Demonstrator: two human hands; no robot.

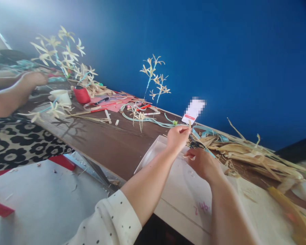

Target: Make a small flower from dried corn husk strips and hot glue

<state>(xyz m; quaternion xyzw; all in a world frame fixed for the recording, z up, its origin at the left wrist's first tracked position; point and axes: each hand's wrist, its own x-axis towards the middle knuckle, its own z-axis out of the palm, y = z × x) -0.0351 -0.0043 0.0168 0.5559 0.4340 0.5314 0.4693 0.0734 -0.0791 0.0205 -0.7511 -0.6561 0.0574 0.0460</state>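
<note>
My left hand [177,139] is closed in a pinch on a small pale strip of dried husk [190,124], whose tip sticks up above the fingers. Lower and to its right, my right hand [203,164] is also closed, its fingertips pressed together around something pale and small. Both hands are over a shallow white cardboard tray [149,153]. Just behind the right hand lies a dark-handled tool [196,142], partly hidden. A heap of dried husks [250,153] spreads to the right of the hands.
A phone [191,114] leans at the blue wall. Husk flowers on stems [153,71] stand behind the table [112,139]. Left are a white cup [61,97], a red container [81,95] and light-blue tubing [142,119]. Another person's hand [34,80] is at the far left.
</note>
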